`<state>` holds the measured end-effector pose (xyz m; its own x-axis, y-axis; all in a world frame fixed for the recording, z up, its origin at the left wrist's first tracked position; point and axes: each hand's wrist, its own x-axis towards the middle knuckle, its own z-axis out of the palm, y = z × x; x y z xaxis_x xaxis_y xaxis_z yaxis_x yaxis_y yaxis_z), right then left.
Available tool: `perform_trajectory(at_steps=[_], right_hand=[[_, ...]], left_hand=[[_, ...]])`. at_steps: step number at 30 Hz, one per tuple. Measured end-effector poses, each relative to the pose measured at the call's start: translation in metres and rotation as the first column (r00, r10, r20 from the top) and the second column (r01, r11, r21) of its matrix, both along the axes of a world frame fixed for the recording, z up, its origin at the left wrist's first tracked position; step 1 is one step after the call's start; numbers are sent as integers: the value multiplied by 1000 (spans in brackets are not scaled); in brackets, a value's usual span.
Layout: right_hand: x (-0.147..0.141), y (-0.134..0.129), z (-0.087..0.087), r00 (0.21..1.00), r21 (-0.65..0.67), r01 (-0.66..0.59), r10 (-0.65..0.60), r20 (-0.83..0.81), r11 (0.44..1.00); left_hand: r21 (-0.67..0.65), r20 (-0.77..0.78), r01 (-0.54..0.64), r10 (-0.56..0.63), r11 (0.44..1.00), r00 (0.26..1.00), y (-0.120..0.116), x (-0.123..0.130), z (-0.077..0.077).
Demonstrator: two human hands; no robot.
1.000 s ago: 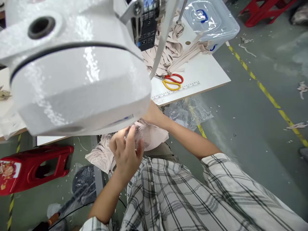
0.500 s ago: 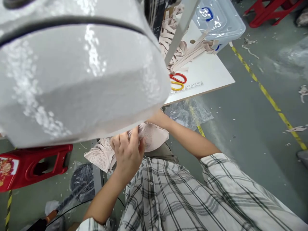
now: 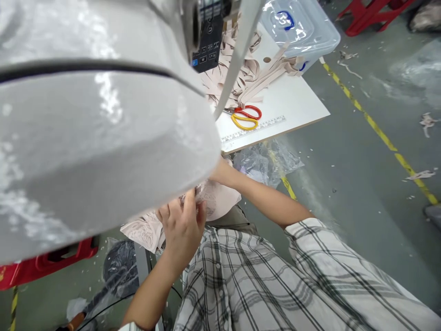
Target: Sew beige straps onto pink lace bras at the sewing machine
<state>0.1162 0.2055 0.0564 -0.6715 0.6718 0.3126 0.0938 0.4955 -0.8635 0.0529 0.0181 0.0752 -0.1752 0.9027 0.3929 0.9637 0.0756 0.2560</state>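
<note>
My left hand (image 3: 182, 227) lies on a pale pink lace fabric piece (image 3: 223, 201), its fingers apart and the thumb spread to the right. The fingertips go partly out of sight under the large white sewing machine head (image 3: 113, 151). More of the lace (image 3: 143, 231) bunches out to the left of this hand. My right hand (image 3: 220, 171) reaches in from the right at the far side of the fabric. Only its wrist end shows, because the machine head covers the fingers, so I cannot tell whether they grip the cloth.
On a white tabletop (image 3: 292, 101) lie scissors (image 3: 246, 117) with red and yellow handles, a clear ruler (image 3: 255, 128) and pale fabric strips (image 3: 237, 69). A clear lidded box (image 3: 303, 27) stands behind. A red stool (image 3: 51, 264) is at left; plastic film (image 3: 268, 161) lies on the floor.
The view has shifted, so the machine head sits lower and further left, and more of the scissors and a black control panel shows. Both hands stay almost in place on the lace.
</note>
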Motion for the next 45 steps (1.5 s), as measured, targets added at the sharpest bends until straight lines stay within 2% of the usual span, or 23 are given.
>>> perform_trajectory(at_steps=[4, 7, 9, 11, 13, 15, 19, 24, 28, 33, 38, 41, 45], right_hand=[[9, -2, -5, 991, -21, 37, -39, -131, 999], [21, -8, -11, 980, -127, 106, -126, -156, 986], [30, -15, -17, 973, -199, 126, -160, -166, 972], [38, -22, -23, 968, -239, 120, -167, -186, 964], [45, -30, -27, 968, -252, 100, -152, -199, 962], [50, -36, -31, 972, -260, 74, -128, -199, 963], [58, -45, -35, 970, -256, 42, -101, -222, 966], [64, -52, -40, 970, -200, 46, -91, -225, 979], [67, -54, -41, 973, -176, 40, -79, -218, 984], [72, -54, -42, 976, -160, 42, -75, -207, 986], [77, -53, -46, 977, -156, 34, -66, -205, 987], [77, -53, -43, 977, -159, 35, -68, -203, 987], [69, -57, -30, 983, -192, 38, -71, -170, 981]], left_hand=[[119, 28, -12, 9, 993, 1000, -7, -12, -6], [143, 235, -137, 101, 980, 967, -11, -27, -16], [75, 480, -186, 128, 980, 868, -10, -35, -24], [3, 687, -170, 121, 985, 716, -9, -41, -32], [-49, 789, -133, 120, 990, 602, -6, -44, -38], [-79, 815, -107, 126, 991, 566, -5, -44, -41], [-85, 790, -120, 140, 989, 597, -5, -40, -39], [-100, 715, -163, 185, 982, 674, -2, -33, -27], [-103, 700, -152, 180, 983, 691, 1, -27, -19], [-104, 620, -189, 212, 976, 756, 5, -24, -20], [-68, 545, -185, 192, 980, 816, 8, -22, -20], [-65, 503, -196, 202, 978, 841, 10, -19, -18], [-66, 470, -220, 225, 973, 853, 12, -16, -16]])
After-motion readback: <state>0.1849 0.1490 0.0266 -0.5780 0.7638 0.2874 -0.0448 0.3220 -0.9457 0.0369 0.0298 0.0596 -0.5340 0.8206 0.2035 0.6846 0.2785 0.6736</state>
